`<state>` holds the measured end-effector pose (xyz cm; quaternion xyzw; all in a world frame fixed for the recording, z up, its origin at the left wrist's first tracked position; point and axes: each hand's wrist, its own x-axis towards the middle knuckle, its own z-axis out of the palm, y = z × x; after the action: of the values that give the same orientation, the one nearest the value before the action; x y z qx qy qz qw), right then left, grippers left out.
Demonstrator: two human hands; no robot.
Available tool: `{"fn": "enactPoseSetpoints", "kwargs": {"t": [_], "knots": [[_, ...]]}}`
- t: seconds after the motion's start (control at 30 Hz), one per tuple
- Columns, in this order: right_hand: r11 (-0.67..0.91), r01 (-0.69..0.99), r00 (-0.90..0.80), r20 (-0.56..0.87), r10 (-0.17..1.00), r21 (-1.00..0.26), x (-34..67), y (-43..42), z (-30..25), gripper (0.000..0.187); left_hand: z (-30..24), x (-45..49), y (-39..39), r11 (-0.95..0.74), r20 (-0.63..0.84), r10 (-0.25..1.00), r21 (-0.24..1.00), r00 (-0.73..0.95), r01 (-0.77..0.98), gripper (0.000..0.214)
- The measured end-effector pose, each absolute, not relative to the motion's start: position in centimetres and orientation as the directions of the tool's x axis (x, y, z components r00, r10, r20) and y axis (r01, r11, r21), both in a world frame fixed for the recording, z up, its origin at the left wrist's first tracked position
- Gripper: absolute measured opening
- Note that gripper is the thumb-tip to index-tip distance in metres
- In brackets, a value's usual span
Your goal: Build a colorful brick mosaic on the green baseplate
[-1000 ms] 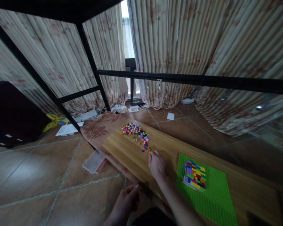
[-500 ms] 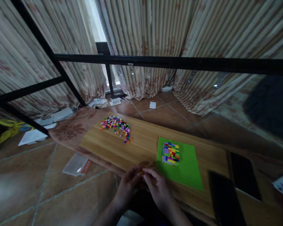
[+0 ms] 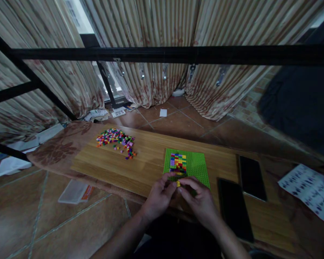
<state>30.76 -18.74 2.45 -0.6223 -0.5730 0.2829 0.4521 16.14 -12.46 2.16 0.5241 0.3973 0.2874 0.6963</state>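
Fingers (image 3: 191, 182) of left hand (image 3: 158, 198) and right hand (image 3: 202, 201) pinching yellow brick (image 3: 178, 183) by near side of green studded baseplate (image 3: 197, 165). Best kept level, clear of multicolored brick build (image 3: 179, 161).

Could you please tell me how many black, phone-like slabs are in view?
2: the nearer slab right of the right hand, the farther slab beyond it and rightward.

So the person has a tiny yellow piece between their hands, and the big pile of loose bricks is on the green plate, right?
Not quite: the pile of loose bricks isn't on the green plate. The head view shows it on the wooden board, left of the plate. The yellow piece is indeed between the left hand and right hand.
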Motion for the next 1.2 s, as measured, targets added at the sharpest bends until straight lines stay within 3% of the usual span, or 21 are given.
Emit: {"fn": "enactPoseSetpoints", "kwargs": {"t": [0.2,0.33,0.47,0.67,0.97,1.2], "knots": [[0.074,0.783,0.204,0.367,0.907,-0.617,32.3,-15.4,1.6,0.026,0.6,15.5,-9.8,0.125,-0.169,0.95,0.976,0.262,0.176,0.034],[0.082,0.879,0.151,0.438,0.886,-0.469,32.1,-14.6,0.6,0.029,0.3,15.8,-7.9,0.057,-0.131,0.948,0.967,0.289,0.249,0.033],[0.042,0.917,0.15,0.44,0.885,-0.398,31.6,-14.8,0.5,0.03,0.5,17.0,-7.0,0.013,-0.122,0.936,0.949,0.33,0.315,0.036],[0.001,0.91,0.199,0.439,0.876,-0.414,31.3,-14.6,0.6,0.028,0.3,18.4,-6.3,-0.037,-0.116,0.927,0.918,0.357,0.395,0.044],[-0.028,0.878,0.305,0.514,0.802,-0.478,31.2,-15.5,-0.2,0.024,-0.1,18.4,-5.8,-0.024,-0.133,0.921,0.919,0.367,0.393,0.04],[-0.026,0.898,0.271,0.505,0.819,-0.44,30.5,-15.3,-0.3,0.023,0.1,18.8,-5.7,-0.014,-0.163,0.915,0.901,0.369,0.433,0.046]]}}
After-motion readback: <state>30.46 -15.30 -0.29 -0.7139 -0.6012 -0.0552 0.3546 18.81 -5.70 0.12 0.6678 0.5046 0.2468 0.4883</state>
